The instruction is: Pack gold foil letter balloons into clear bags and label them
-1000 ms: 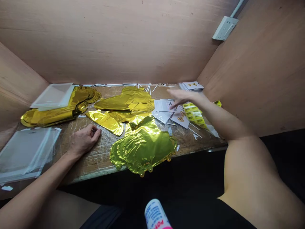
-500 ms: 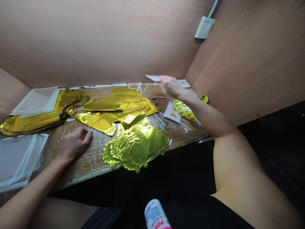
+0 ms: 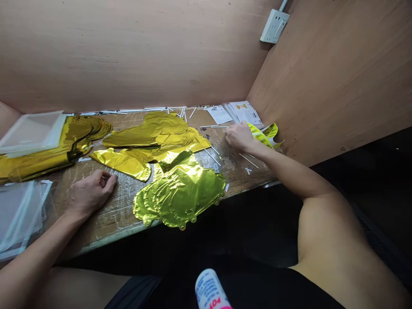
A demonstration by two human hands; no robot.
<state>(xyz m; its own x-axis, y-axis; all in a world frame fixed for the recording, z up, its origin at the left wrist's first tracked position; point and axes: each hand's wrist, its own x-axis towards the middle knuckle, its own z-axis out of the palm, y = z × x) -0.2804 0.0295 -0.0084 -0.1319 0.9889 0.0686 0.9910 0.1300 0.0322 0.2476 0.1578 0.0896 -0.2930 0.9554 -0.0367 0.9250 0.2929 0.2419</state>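
Note:
My left hand (image 3: 90, 193) rests on the bench in a loose fist. I see nothing in it. My right hand (image 3: 240, 136) is low over the bench's right side, fingers curled under and mostly hidden, beside a yellow sheet of barcode labels (image 3: 260, 136). What its fingers hold, if anything, cannot be made out. Behind it lie a white printed card (image 3: 219, 115) and a stack of cards (image 3: 246, 112) with a golden bone picture. Between my hands are gold foil balloons (image 3: 180, 189), flat and overlapping, with more gold foil balloons (image 3: 154, 133) behind them.
At the left are folded gold foil balloons (image 3: 54, 150) under clear plastic bags (image 3: 32, 131), and more clear bags (image 3: 21, 219) nearer me. White sticks (image 3: 249, 161) are scattered about. A power socket (image 3: 274, 26) hangs on the wall. A white bottle (image 3: 210, 287) stands below the bench edge.
My right hand set a white card at the back right, then came down toward me. The bone-picture card beside the label sheet has left its spot. My left hand kept still; the view shifted slightly.

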